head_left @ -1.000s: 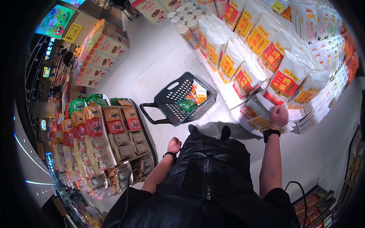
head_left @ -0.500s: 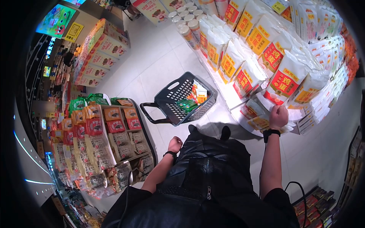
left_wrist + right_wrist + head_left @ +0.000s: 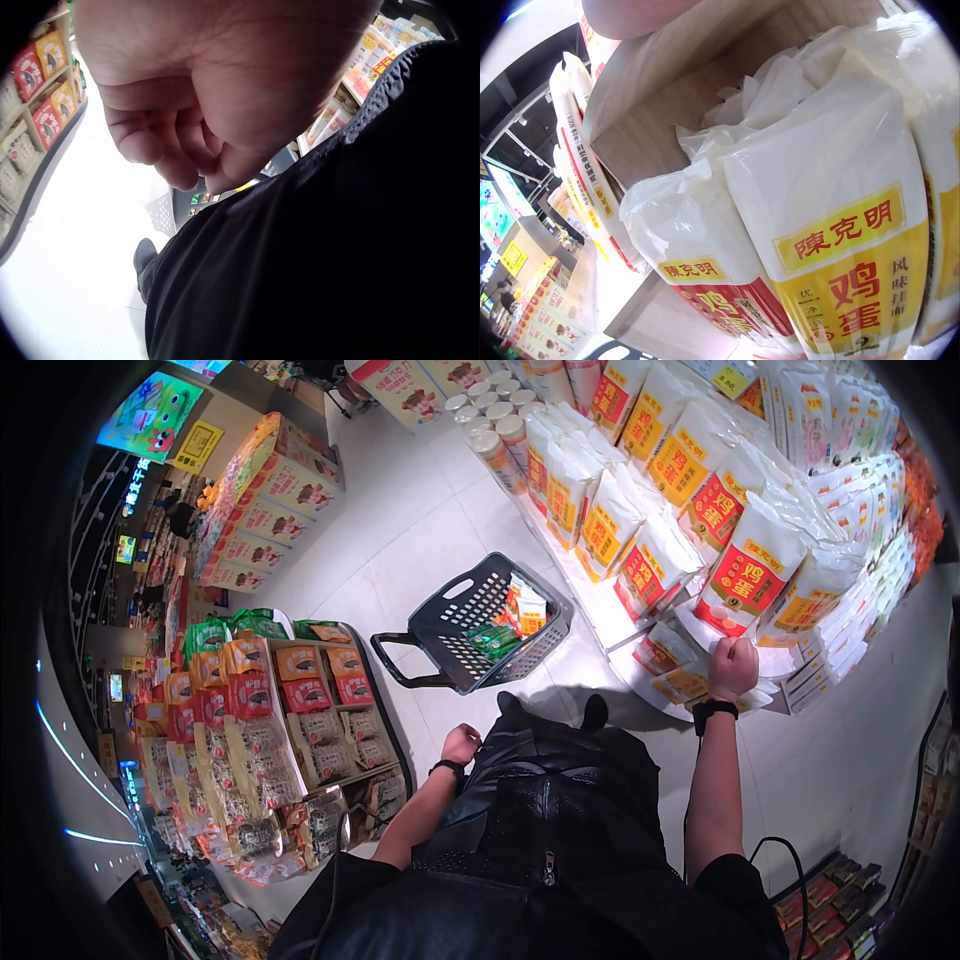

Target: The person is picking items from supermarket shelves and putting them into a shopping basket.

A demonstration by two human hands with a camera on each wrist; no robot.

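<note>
In the head view my right hand [image 3: 733, 668] is held with curled fingers at the front edge of a display, just below a white and red pack of egg noodles [image 3: 752, 582]. The right wrist view shows only a blurred bit of that hand; I cannot tell whether its fingers hold anything. Close below it there stand a yellow-labelled noodle pack [image 3: 836, 210] and a red-labelled noodle pack [image 3: 694, 225], in a wood-sided bin. My left hand [image 3: 461, 744] hangs by my thigh. Its fingers [image 3: 176, 161] are loosely curled with nothing in them.
A dark shopping basket [image 3: 432, 622] stands on the floor before my feet, with green packs [image 3: 492, 641] and a white-yellow pack [image 3: 530, 618] inside. To the left is a shelf of snack bags [image 3: 322, 745]. Stacked cartons [image 3: 262, 520] stand farther off.
</note>
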